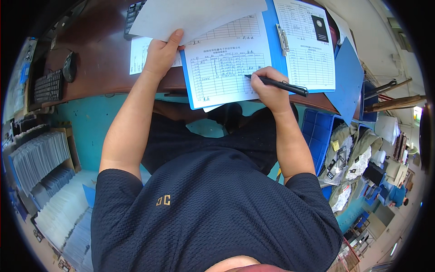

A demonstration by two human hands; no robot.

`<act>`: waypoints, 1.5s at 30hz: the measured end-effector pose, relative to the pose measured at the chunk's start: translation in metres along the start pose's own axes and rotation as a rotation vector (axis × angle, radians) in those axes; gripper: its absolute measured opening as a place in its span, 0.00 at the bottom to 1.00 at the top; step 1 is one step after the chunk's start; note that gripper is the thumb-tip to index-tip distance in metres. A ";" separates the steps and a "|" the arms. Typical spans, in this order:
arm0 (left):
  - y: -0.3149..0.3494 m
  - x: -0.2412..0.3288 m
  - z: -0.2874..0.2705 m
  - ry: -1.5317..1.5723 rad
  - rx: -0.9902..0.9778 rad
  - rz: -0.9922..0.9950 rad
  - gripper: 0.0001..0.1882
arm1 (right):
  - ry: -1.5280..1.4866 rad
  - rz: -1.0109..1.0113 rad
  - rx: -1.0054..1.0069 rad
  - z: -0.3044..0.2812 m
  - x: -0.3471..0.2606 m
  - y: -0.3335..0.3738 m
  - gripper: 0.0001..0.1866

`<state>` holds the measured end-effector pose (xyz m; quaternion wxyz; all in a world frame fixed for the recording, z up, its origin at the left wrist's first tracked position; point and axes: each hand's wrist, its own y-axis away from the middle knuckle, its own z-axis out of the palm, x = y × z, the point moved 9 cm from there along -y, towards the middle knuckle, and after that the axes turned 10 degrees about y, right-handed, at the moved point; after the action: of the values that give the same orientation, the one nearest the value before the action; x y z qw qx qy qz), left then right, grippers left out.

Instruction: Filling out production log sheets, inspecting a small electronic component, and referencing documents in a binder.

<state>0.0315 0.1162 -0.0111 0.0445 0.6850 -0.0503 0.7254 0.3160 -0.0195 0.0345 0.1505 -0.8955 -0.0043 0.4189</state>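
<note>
My left hand (162, 55) pinches the lower left edge of a raised white sheet (195, 18), which curls up and away over the papers. Beneath it lies a printed table form (222, 88) with handwritten rows, on a blue clipboard (188, 89) at the desk's near edge. A black pen (294, 87) is gripped in my right hand (271, 93). Its tip points left and rests on or just above the form's filled rows; I cannot tell if it touches. The heel of that hand is at the form's right edge.
Right of the form is another blue board with a metal clip (282, 40) and printed forms (312, 68). A blue folder (346, 79) overhangs the desk (104, 54). A mouse (70, 66) and keyboard (49, 85) are left; a blue crate (315, 133) stands below right.
</note>
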 end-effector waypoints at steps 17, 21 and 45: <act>0.000 0.004 0.003 0.008 -0.042 -0.004 0.28 | -0.032 -0.176 -0.110 0.033 -0.041 0.001 0.06; 0.001 0.001 -0.004 -0.057 -0.011 -0.007 0.28 | -0.049 -0.154 -0.135 0.038 -0.040 0.001 0.06; 0.164 0.099 0.159 -0.381 -1.248 -0.093 0.36 | 0.548 -0.170 0.386 -0.093 -0.050 0.058 0.14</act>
<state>0.1613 -0.0676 0.0947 0.4554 0.6487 -0.4391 0.4230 0.3467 -0.1065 0.1127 0.3471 -0.9262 0.0412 0.1417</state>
